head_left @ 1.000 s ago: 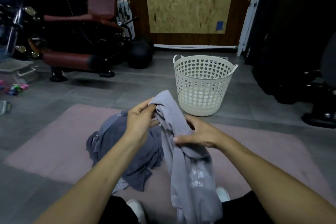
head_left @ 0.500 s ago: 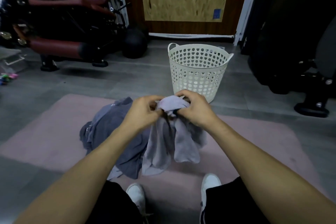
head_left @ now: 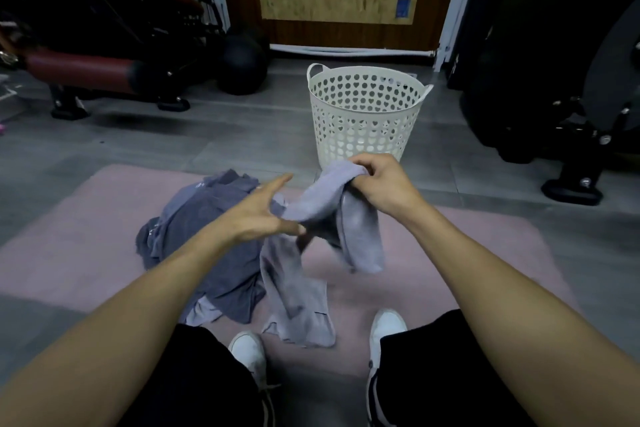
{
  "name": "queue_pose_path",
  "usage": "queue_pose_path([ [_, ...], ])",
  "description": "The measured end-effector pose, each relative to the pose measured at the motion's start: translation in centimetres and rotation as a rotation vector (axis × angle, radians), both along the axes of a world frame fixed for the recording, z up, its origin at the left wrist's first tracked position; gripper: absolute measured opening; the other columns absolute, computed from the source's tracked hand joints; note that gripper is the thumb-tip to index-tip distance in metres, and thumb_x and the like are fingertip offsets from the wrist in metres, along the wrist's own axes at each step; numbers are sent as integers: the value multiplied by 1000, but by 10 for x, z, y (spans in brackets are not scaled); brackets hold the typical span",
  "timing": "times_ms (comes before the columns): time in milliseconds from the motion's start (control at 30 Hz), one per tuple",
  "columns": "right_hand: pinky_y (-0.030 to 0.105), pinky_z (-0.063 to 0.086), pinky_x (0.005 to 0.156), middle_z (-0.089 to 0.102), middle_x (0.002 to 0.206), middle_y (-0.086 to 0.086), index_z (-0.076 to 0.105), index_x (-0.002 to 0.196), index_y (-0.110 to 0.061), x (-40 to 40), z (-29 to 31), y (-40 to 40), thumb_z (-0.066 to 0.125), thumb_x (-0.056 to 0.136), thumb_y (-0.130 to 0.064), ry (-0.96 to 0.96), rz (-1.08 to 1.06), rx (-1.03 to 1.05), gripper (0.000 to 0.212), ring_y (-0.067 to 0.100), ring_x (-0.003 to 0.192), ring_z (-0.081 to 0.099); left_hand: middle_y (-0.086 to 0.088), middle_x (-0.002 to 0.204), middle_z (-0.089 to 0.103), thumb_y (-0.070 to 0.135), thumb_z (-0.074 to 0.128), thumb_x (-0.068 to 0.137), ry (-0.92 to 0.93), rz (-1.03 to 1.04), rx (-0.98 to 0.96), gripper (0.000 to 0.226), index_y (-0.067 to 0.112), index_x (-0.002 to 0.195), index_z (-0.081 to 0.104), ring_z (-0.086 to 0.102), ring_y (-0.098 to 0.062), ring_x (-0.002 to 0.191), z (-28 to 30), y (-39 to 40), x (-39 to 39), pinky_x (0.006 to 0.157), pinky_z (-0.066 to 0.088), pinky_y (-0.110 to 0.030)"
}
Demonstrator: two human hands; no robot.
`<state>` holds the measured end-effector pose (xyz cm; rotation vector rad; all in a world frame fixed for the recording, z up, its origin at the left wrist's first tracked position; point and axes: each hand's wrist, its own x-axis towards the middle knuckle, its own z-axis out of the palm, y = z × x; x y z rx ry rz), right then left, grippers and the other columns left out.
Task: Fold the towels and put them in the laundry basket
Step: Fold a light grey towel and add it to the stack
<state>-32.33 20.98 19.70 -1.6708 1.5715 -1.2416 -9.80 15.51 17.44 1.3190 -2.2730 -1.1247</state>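
A light grey towel (head_left: pixel 322 199) hangs in front of me above a pink mat (head_left: pixel 450 253). My right hand (head_left: pixel 384 184) grips its bunched upper end, fingers curled round the cloth. My left hand (head_left: pixel 258 213) is spread, fingers straight, and touches the towel lower down at the thumb side. The rest of the towel hangs to the mat near my shoes. A darker grey pile of towels (head_left: pixel 204 236) lies crumpled on the mat to the left. The white perforated laundry basket (head_left: pixel 363 114) stands upright on the floor just beyond the mat; its inside looks empty.
My white shoes (head_left: pixel 386 326) stand at the mat's near edge. A red and black exercise machine (head_left: pixel 86 59) and a black ball (head_left: pixel 240 68) stand at the back left. Dark equipment (head_left: pixel 554 97) fills the right side. A board leans on the back wall.
My hands have moved apart. The left hand has let go of the towel's top and slid down-left with fingers spread. The right hand keeps the top end and has moved right.
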Motion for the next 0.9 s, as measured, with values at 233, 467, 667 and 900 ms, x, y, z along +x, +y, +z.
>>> queue_pose_path([
  [233,21,42,56,60,68,-8,60,83,-24,6,-12,-8,78,73,-22,65,3,132,21,1,57,51,15,57,64,8,56,97,370,152,-65,20,19,85,68,57,1,53,9,4,-24,52,51,-21],
  [467,28,37,56,50,64,-2,53,66,-15,-23,-32,3,67,83,-21,461,61,481,23,13,61,43,-9,83,70,5,54,93,549,450,172,25,17,85,74,66,-21,76,14,-8,-1,71,60,-36],
  [667,19,39,54,60,65,-4,63,69,-16,-9,-12,1,64,86,-15,295,43,118,17,5,58,49,-1,124,55,16,75,76,-133,91,47,70,19,140,46,53,-16,113,-5,-8,-4,91,47,-27],
  [900,16,37,55,66,69,0,69,75,-11,10,-8,-1,77,76,-22,337,5,8,13,7,63,54,-15,83,71,29,72,81,174,-14,-111,10,20,85,70,59,-13,71,4,5,-37,69,52,-41],
])
